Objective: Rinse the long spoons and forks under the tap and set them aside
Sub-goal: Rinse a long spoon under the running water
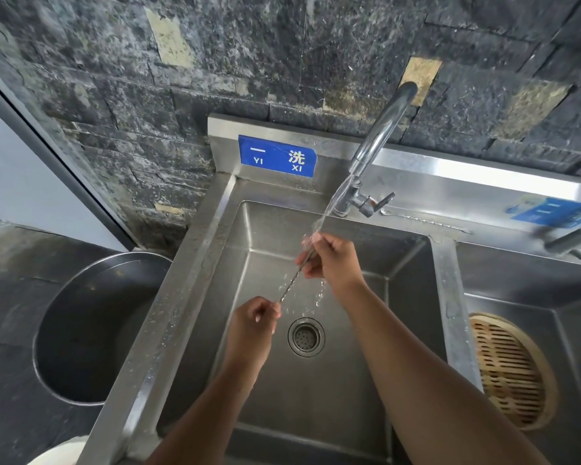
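A long thin twisted-handle metal utensil slants across the steel sink. My left hand pinches its lower handle end. Around its upper end, right under the water stream, my right hand is closed, hiding the head, so I cannot tell spoon from fork. Water runs from the curved chrome tap and splashes off the utensil above the drain. Another long twisted utensil lies on the back ledge to the right of the tap base.
A large dark metal basin stands on the floor left of the sink. A bamboo steamer lies in the right-hand basin, with a second tap above it. A rough stone wall rises behind the sink. A white rim shows at bottom left.
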{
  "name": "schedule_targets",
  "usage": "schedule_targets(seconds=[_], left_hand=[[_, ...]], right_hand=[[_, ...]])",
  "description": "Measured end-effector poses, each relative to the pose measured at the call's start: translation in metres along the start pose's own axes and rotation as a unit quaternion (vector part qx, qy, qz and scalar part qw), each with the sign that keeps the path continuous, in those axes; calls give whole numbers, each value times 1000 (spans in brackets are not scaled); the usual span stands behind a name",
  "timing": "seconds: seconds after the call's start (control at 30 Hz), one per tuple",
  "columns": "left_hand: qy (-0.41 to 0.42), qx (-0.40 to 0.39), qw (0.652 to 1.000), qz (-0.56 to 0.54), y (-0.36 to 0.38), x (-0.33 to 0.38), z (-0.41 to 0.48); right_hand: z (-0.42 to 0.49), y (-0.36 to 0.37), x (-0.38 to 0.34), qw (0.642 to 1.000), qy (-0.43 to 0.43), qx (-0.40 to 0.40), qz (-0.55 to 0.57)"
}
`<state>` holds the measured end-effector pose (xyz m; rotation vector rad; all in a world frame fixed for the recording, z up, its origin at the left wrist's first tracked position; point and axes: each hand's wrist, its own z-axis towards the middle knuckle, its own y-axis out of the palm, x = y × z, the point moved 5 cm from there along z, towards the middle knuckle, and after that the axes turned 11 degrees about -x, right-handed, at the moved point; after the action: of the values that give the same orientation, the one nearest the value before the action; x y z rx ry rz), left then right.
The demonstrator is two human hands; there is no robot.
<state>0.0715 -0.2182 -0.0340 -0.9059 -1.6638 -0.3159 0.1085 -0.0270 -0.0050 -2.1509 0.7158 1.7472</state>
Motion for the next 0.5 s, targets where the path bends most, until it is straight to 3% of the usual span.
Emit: schedule_targets(seconds=[0.17, 0.5], left_hand=[[-33, 13, 999, -24, 4, 0, 3], [-40, 15, 996, -73, 7, -3, -1]], right_hand=[[1, 0, 1, 999, -3, 37, 11], [7, 4, 4, 998, -5, 13, -54]])
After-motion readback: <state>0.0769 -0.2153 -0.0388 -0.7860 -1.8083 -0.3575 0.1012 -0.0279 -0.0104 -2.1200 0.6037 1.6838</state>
